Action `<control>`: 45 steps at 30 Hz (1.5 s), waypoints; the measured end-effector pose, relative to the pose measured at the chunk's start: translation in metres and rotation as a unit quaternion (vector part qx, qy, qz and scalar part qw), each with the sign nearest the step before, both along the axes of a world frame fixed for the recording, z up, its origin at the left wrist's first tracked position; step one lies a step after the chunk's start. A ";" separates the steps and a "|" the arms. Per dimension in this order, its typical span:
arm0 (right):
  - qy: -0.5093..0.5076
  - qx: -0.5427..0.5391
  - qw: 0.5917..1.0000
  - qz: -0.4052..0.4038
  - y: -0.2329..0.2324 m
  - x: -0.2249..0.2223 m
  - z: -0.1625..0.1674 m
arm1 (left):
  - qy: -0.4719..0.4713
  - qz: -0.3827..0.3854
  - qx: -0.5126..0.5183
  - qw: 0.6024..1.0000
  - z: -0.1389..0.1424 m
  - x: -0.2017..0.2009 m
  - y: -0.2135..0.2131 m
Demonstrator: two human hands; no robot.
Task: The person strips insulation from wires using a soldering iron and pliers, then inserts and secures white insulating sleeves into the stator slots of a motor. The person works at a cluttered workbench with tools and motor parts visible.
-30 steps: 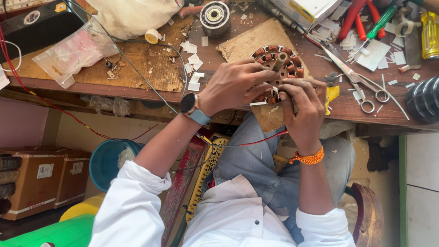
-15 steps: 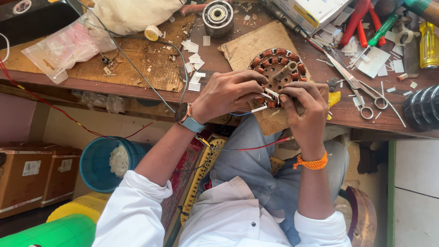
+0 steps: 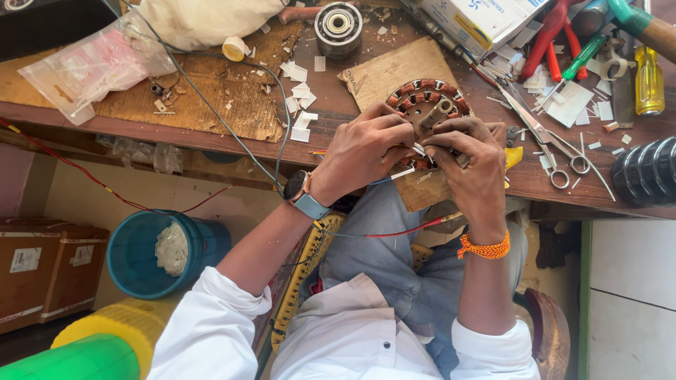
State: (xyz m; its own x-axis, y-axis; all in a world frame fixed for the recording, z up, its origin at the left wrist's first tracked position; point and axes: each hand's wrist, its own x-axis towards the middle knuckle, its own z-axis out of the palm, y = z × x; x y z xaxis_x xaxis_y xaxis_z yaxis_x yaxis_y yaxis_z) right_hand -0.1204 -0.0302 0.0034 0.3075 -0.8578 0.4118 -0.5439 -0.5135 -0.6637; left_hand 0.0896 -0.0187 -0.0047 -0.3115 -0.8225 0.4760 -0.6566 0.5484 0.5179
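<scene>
Copper-wound stator (image 3: 422, 105) is the landmark here, a round motor core sitting on a scrap of cardboard (image 3: 394, 70) on the wooden counter (image 3: 211, 105), near its front edge. Far off to its left and down on the floor there's a blue bucket (image 3: 141, 253) with some whitish scrap in it. Up on the counter, left of the stator, a clear plastic bag (image 3: 84, 67) and a scatter of little white paper slips (image 3: 299, 98). Just above-left of the stator sits a bearing-looking round metal part (image 3: 338, 24).

Left hand (image 3: 362, 151) is curled down at the stator's near rim, fingers pinched on what looks like a thin white slip or sleeve, though I can't tell exactly what it is. Right hand (image 3: 472, 162) is right next to it, fingers bent tight at the same spot on the rim, nearly touching the left one; whether it actually grips something is hidden.

Right of the stator: scissors (image 3: 553, 144), a yellow-handled screwdriver (image 3: 648, 77) and red-handled pliers (image 3: 546, 35).

Progress-wise, I'd guess it's fairly far along: the coils showing around the far side all look wound, and the fiddling is at the near edge, which the hands cover.
</scene>
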 end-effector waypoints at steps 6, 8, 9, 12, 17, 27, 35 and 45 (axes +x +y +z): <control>-0.025 0.005 1.000 0.012 0.001 -0.003 -0.004 | 0.035 -0.041 -0.035 0.998 -0.011 0.007 -0.006; -0.045 0.016 0.999 0.010 0.002 -0.005 -0.006 | 0.031 -0.038 -0.038 0.998 -0.014 0.007 -0.006; -0.054 0.022 0.998 0.010 0.002 -0.006 -0.007 | 0.030 -0.036 -0.040 0.998 -0.015 0.007 -0.006; -0.063 0.030 0.997 0.016 0.003 -0.007 -0.010 | 0.073 -0.038 -0.001 0.997 -0.016 0.007 -0.003; -0.061 0.034 0.997 0.016 0.004 -0.006 -0.007 | 0.101 -0.015 0.011 0.995 -0.015 0.002 0.001; -0.014 -0.001 0.999 -0.046 0.014 0.013 -0.006 | 0.123 -0.006 -0.036 0.992 -0.024 0.002 0.009; -0.036 0.020 0.998 -0.052 0.014 0.010 -0.010 | 0.089 0.033 -0.083 0.992 -0.013 0.006 0.018; -0.040 0.003 0.997 -0.060 0.015 0.010 -0.012 | -0.028 0.133 0.001 0.991 0.011 -0.005 0.029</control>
State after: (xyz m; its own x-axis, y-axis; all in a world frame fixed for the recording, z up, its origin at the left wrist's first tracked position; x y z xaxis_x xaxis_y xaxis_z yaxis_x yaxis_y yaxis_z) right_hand -0.1107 -0.0149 -0.0089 0.1678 -0.8894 0.4251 -0.5464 -0.4429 -0.7109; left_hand 0.0842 0.0105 0.0065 -0.1100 -0.8799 0.4622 -0.8056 0.3513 0.4771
